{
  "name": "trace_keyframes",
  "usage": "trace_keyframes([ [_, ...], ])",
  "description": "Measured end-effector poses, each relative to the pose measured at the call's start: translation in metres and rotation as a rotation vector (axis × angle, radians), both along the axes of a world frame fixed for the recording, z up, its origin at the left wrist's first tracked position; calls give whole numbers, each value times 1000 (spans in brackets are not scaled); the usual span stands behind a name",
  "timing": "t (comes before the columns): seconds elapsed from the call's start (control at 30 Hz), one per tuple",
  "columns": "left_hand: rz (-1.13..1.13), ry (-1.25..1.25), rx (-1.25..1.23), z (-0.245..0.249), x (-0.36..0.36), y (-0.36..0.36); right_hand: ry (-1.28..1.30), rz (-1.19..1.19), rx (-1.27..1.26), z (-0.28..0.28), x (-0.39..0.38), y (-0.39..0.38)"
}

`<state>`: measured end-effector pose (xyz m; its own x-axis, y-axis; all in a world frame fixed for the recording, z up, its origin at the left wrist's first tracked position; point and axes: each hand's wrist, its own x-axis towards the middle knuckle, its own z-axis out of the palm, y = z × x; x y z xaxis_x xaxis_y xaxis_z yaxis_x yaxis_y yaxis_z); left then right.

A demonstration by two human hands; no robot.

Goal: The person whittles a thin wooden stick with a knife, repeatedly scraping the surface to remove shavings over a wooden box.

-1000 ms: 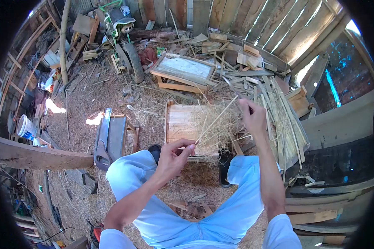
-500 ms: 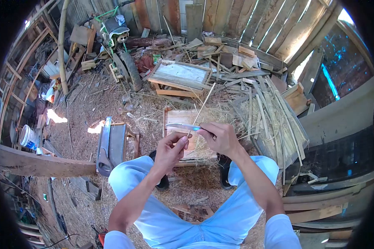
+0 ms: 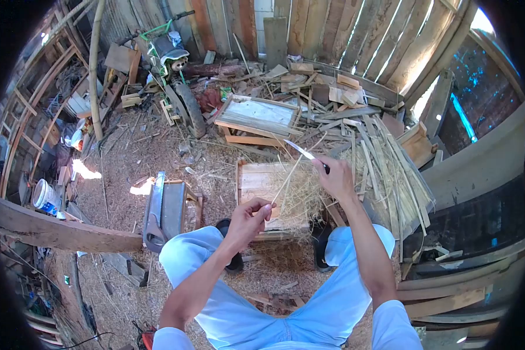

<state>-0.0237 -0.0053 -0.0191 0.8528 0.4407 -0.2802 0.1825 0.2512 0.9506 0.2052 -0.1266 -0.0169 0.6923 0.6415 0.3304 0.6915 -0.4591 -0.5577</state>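
My left hand [image 3: 251, 223] pinches the near end of a thin wooden strip [image 3: 285, 183], which slants up and away to the right. In my right hand [image 3: 336, 178] is a knife [image 3: 300, 150], fingers wrapped round its dark handle and the blade pointing up and left. The blade is apart from the left hand, out toward the strip's far end. Below both hands lies a low wooden board [image 3: 259, 185] with a raised edge, and a heap of fine shavings [image 3: 302, 201] covers its right side.
A handsaw [image 3: 155, 213] rests on a small stool [image 3: 174, 205] at the left. Long slats [image 3: 385, 169] are piled at the right, scrap wood [image 3: 309, 87] behind. A framed box [image 3: 259, 114] stands beyond the board, near a motorbike [image 3: 178, 81]. A white bucket [image 3: 42, 195] sits far left.
The knife in my right hand has moved up and right, away from my left hand toward the strip's far end. My left hand sits slightly lower, still pinching the strip.
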Motion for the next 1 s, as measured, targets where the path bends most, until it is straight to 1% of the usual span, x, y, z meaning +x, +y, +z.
trace_keyframes([
  [0.1, -11, -9, -8, -1, -2, 6, 1, 8, 31, 5, -12, 1],
  [0.17, -25, -24, -50, -4, -3, 10, 121, 85, 37, 5, -26, 2],
  [0.2, -15, -24, -54, -4, -2, 11, 29, 168, 111, 3, -37, 2],
  [0.23, -16, -22, -44, -2, 0, 12, 30, 167, 122, 0, -50, 1],
  [0.3, -33, -44, -43, 1, 2, 12, 46, 409, 89, -1, -71, 3],
  [0.4, -41, -60, -45, -2, 1, 10, 60, 423, 133, 11, -81, 0],
  [0.43, -36, -78, -57, -2, 0, 8, 69, 414, 136, 11, -75, -1],
  [0.5, -41, -55, -99, 4, -4, 3, 67, 256, 129, 14, -47, 0],
  [0.53, -40, -38, -141, 6, -4, 2, 67, 242, 132, 13, -41, 0],
  [0.6, -49, -33, -114, 7, 0, 3, -36, 239, 126, 9, -32, 0],
  [0.7, -42, -15, -85, 7, 3, 4, -25, 163, 60, 7, -17, 1],
  [0.83, -32, -29, -68, 5, 3, 2, -26, 126, 79, -2, -2, 0],
  [0.9, -39, -48, -48, 5, -8, 2, 109, -77, 105, -6, 18, -6],
  [0.93, -59, 17, -57, 5, -16, 2, 98, -76, 113, -6, 31, -14],
  [0.97, -80, 85, -65, 5, -23, 3, 57, -176, 73, -7, 42, -24],
  [1.0, -69, 101, -80, -1, -27, 6, 18, -273, 33, -6, 47, -26],
])
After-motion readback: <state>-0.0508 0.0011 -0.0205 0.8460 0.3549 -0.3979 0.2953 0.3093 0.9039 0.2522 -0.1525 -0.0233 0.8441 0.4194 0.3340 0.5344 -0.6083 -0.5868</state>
